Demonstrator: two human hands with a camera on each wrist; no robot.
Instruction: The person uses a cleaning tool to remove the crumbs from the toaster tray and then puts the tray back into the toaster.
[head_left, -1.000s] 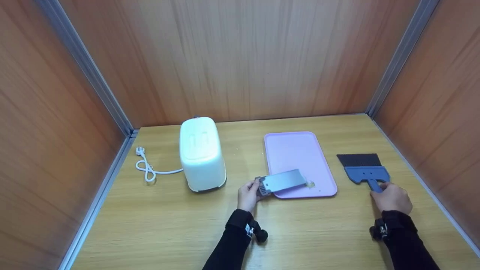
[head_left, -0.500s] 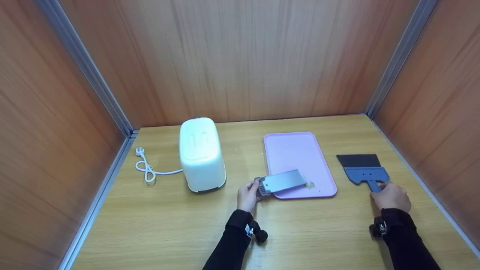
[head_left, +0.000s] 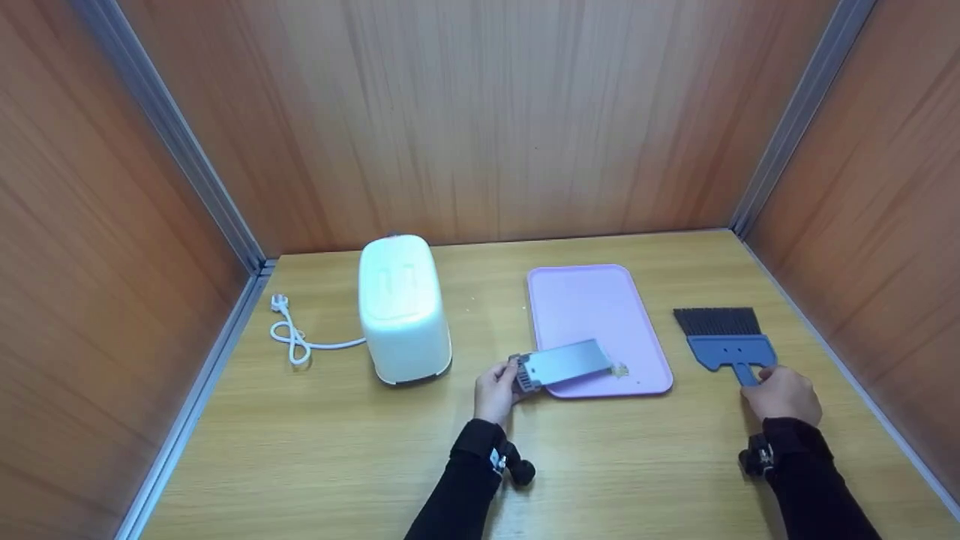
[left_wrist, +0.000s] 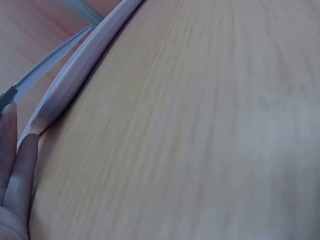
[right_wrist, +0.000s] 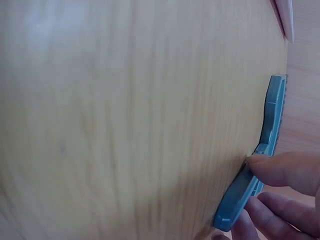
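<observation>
In the head view my left hand (head_left: pixel 495 394) pinches the dark end of a flat metal crumb tray (head_left: pixel 566 364), which slants over the near left part of a purple serving tray (head_left: pixel 581 300). A small patch of crumbs (head_left: pixel 619 370) lies on the purple tray at the crumb tray's far end. Off to the right, my right hand (head_left: pixel 784 394) grips the handle of a blue cleaning brush (head_left: pixel 731 351), its black bristles pointing away from me. The right wrist view has the thumb and fingers around the brush's handle (right_wrist: pixel 235 197), low over the table.
A white toaster (head_left: pixel 401 307) stands left of the purple tray. Its white cord and plug (head_left: pixel 280 302) lie coiled farther left. Wood-grain panels (head_left: pixel 487 112) enclose the table (head_left: pixel 337 465) at the back and both sides. Tiny white specks dot the table between toaster and tray.
The brush has tilted slightly in my right hand and shifted a little to the left, its bristles showing more distinctly. My left hand and the crumb tray have stayed in place.
</observation>
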